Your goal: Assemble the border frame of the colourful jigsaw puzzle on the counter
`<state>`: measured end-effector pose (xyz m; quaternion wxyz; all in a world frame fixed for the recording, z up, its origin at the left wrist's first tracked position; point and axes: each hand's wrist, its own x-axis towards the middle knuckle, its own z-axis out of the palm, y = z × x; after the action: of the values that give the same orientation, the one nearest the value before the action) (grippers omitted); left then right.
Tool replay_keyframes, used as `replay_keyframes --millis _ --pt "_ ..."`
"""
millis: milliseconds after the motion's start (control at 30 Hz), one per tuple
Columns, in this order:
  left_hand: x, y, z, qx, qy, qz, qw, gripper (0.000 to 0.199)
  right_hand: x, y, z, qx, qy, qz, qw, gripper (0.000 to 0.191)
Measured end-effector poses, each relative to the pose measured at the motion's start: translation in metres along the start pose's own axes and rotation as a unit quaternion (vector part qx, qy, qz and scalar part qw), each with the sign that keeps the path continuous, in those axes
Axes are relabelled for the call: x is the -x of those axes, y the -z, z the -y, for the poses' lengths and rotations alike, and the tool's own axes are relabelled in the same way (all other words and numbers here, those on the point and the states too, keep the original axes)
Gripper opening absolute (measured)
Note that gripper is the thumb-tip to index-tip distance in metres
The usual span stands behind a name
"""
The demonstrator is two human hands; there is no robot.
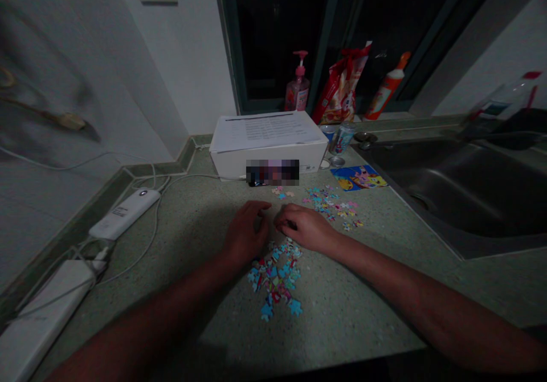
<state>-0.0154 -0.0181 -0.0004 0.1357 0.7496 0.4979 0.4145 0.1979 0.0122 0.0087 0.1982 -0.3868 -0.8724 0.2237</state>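
Observation:
My left hand (248, 231) rests low over the counter, its thumb and index finger apart and nothing visible between them. Facing it, my right hand (305, 226) has curled fingers drawn in toward the thumb; whatever they may hold is hidden. Just below both hands lies a loose pile of jigsaw puzzle pieces (277, 273), mostly blue with some red and green. Beyond the right hand is a second scatter of puzzle pieces (325, 199) in blue, pink and yellow. A few more pieces (281, 194) lie past the fingertips, near the white box.
A white box (233, 162) with a printed sheet stands at the back, a phone (273, 173) leaning on it. To the right are a cartoon card (359, 178), a can (343, 138) and a sink (461, 188). White power banks (125, 214) and cables line the left.

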Motion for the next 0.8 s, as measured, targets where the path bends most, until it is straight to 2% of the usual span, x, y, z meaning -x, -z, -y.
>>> replay_keyframes --millis 233,567,800 --pt "0.0005 -0.0001 0.0004 0.0 0.01 0.011 1.0 0.035 0.0015 0.0013 0.0029 0.028 -0.023 -0.018 0.999 0.014" --pt "0.0004 -0.0015 0.0029 0.008 0.005 0.014 1.0 0.036 0.0038 0.0003 0.009 0.026 -0.004 0.029 0.999 0.017" --pt "-0.0007 -0.0016 0.0012 -0.024 0.008 0.037 0.999 0.029 0.0031 0.001 0.0055 0.034 -0.018 0.001 0.999 0.015"
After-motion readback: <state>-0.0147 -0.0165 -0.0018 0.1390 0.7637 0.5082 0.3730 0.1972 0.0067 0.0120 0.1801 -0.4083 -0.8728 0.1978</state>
